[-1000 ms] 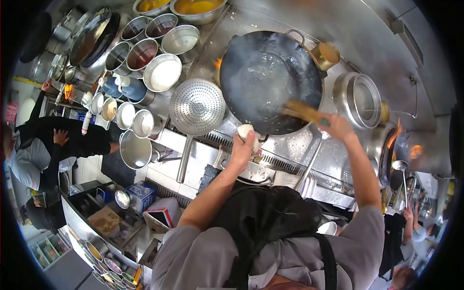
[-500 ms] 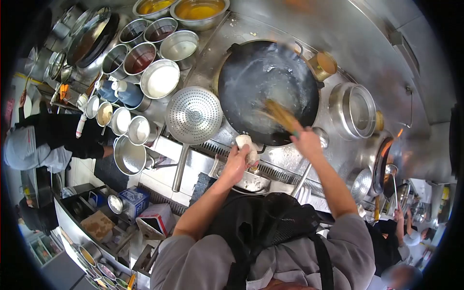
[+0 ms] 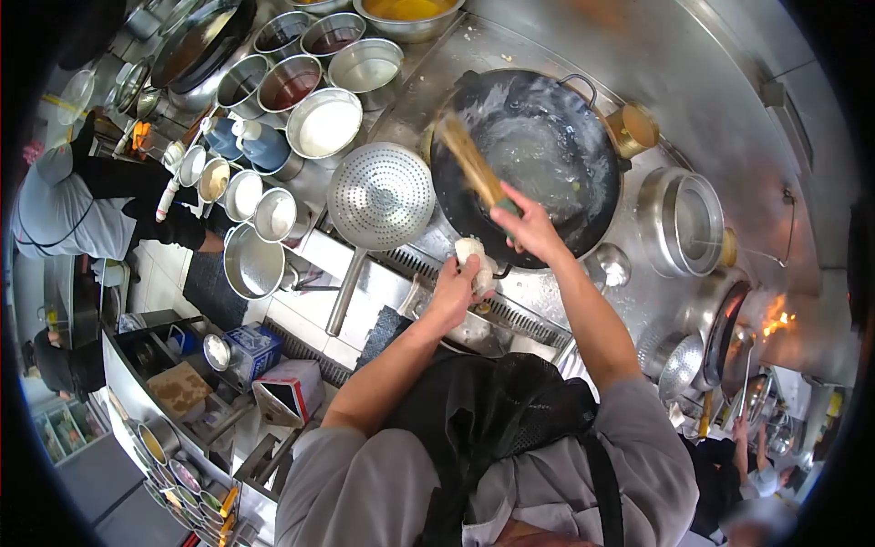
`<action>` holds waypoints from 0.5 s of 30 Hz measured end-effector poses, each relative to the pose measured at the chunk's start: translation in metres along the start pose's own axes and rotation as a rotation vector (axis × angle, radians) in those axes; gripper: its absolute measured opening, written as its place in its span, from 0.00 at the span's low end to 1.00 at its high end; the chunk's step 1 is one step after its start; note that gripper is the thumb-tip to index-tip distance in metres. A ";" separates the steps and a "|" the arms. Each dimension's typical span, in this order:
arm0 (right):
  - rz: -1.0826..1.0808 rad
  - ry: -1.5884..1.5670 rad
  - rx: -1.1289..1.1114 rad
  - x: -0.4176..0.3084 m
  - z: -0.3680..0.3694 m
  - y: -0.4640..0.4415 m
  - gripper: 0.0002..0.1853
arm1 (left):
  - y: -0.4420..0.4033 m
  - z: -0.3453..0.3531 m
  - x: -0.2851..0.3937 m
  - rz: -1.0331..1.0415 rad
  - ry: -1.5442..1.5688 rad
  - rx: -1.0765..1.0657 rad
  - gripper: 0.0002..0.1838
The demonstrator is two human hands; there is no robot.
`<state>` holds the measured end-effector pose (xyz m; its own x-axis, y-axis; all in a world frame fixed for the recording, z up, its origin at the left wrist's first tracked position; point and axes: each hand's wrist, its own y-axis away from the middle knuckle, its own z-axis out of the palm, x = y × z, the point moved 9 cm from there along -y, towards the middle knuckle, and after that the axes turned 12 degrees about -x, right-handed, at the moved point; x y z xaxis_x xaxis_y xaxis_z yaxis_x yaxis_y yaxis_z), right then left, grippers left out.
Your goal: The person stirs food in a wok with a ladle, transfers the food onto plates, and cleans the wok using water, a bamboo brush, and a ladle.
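Note:
My left hand (image 3: 456, 290) is closed on a whitish folded cloth (image 3: 475, 260) at the near rim of a big black wok (image 3: 547, 155). Cloudy liquid lies in the wok, with whitish streaks on its walls. My right hand (image 3: 529, 226) grips the green-bound end of a bamboo brush (image 3: 469, 159), whose bristles point to the wok's upper left side. Left of the wok rests a perforated metal strainer (image 3: 381, 196), its handle toward me. A metal ladle (image 3: 609, 266) lies right of the wok's near rim.
Metal pots with sauces and powders (image 3: 324, 123) stand at the upper left. Stacked steel pots (image 3: 679, 221) and a small container (image 3: 633, 129) stand right of the wok. Flames (image 3: 777, 316) show farther right. A co-worker (image 3: 77, 205) is at the left; other people's arms show at the lower right.
My right hand has moved left with the brush, which has swung from the wok's near side to its upper left. My left hand stays at the rim with the cloth. The left co-worker has shifted.

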<state>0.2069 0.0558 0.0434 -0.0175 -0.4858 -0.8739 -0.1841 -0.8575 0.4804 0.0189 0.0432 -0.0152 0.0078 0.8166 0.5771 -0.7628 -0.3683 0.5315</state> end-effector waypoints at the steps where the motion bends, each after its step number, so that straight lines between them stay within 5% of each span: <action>1: 0.078 0.077 -0.102 0.002 0.003 0.020 0.40 | 0.003 0.002 0.001 -0.003 0.007 0.011 0.21; 5: -0.246 0.576 -0.250 -0.003 -0.020 0.083 0.36 | 0.014 0.005 0.003 0.063 -0.065 0.031 0.25; 9: 0.152 1.117 -0.205 0.006 -0.120 0.107 0.34 | 0.018 0.011 -0.002 0.041 -0.112 0.014 0.26; 13: 0.174 1.113 0.207 -0.016 -0.160 0.053 0.35 | 0.008 0.012 0.002 0.104 -0.093 0.031 0.22; 15: 0.210 1.136 0.272 -0.018 -0.109 0.019 0.34 | 0.002 0.016 0.006 0.110 -0.107 -0.010 0.18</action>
<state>0.3112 0.0298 0.0759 0.7847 -0.6020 -0.1475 -0.4867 -0.7459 0.4547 0.0278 0.0402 -0.0010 -0.0075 0.7195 0.6944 -0.7691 -0.4480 0.4559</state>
